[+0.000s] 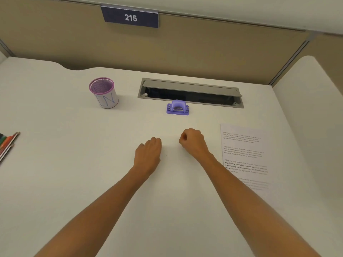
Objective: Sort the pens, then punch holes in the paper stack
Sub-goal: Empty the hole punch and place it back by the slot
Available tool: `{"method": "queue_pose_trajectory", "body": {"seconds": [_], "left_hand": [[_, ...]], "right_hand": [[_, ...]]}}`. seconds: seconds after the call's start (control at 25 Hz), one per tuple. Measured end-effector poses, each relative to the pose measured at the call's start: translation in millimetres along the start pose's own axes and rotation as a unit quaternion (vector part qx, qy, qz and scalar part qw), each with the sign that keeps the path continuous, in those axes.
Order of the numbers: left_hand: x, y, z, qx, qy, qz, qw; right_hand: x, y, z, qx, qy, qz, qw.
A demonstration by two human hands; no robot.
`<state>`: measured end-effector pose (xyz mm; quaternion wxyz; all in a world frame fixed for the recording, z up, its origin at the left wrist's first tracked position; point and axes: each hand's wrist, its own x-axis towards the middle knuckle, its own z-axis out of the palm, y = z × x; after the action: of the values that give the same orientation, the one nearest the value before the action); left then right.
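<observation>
Around: one open grey metal hatch (191, 88)
Counted: one purple plastic hole punch (177, 108), one purple mesh cup (104, 93)
Fingers: left hand (148, 153), right hand (193, 141) curled, empty

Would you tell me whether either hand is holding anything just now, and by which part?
Nothing is held, as far as can be seen. The left hand and right hand rest on the desk, fingers curled, with nothing in them.

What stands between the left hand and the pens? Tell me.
Nothing visible: only bare desk lies between the left hand and the pens at the left edge. The purple cup and hole punch sit farther back, clear of that path.
</observation>
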<state>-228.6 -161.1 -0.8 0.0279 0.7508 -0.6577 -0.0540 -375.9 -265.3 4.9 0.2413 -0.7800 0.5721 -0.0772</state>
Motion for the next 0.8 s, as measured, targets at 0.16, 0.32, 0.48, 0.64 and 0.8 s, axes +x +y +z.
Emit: {"method": "queue_pose_trajectory", "body": {"seconds": [0.16,0.32,0.48,0.64,0.8], "left_hand": [[-7.5,-31.5,-12.7,-0.135,0.059,-0.096,0.984],[-10.2,-55.4,-18.9,-0.179,0.090,-0.112,0.973],[-12.6,-39.3,-9.5,-0.219,0.050,-0.071,0.972],[-8.3,-12.5,6.4,-0.209,0.020,-0.038,0.977],[-4.5,-3.1,18.8,-0.163,0.015,-0.022,0.986]], "right_hand": [[1.4,-2.0,-7.9,0.125,0.011,0.059,0.990],[9.3,-19.2,-9.1,0.168,0.016,0.067,0.983],[6.2,-25.1,-1.2,0.156,-0.003,0.062,0.986],[-8.6,-11.0,8.2,0.174,-0.002,0.081,0.981],[-17.7,3.5,9.4,0.197,0.014,0.097,0.976]]}}
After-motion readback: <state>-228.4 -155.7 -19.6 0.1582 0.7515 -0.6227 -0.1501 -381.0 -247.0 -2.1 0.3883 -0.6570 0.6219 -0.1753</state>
